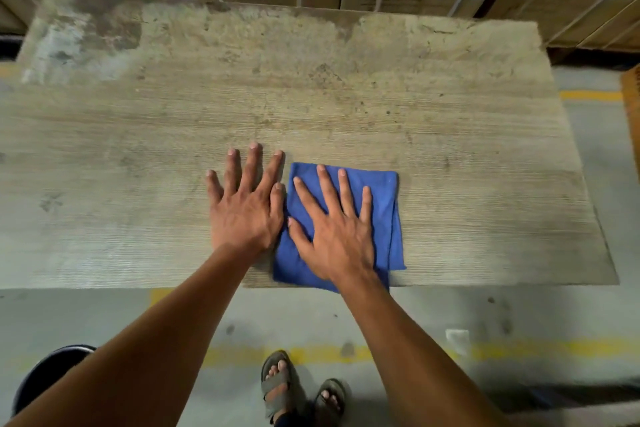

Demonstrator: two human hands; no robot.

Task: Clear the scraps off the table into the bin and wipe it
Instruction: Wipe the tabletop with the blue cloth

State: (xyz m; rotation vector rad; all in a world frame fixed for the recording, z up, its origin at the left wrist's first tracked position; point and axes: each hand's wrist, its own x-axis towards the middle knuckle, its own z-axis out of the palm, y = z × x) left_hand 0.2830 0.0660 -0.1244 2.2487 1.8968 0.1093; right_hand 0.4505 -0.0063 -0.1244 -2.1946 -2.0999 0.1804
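Here, by label:

Risk, cloth slipping: folded cloth overhanging the table's near edge at its near corner; likely to slide off onto the floor if dragged nearer under flat fingers only.

Risk, cloth bunching: held by palm pressure alone, no pinch; apt to unfold or ride up on the rough grain during a long push toward the far edge.

Risk, missed ground: stained, pale patch near the far left corner, well apart from the cloth; easily skipped if strokes keep to the near middle.

Risk, scraps to floor: no scraps to be made out on the top; fine grit, if any, likely to be swept over an edge and not into the bin, judged to be the dark round rim seen at the lower left, below the near edge.

Right hand: flat on the cloth, fingers straight and spread, pressing down, nothing gripped.

Left hand: flat on the bare wood, fingers spread, just beside the cloth's left edge, thumb touching or nearly touching it; cannot tell which.

Cloth to grip: directly under the right palm and fingers, its far edge just past the fingertips, its right edge clear of the hand.

Cloth on table: near edge, a little right of the middle.

Step, as judged: wiping under way or about to start.
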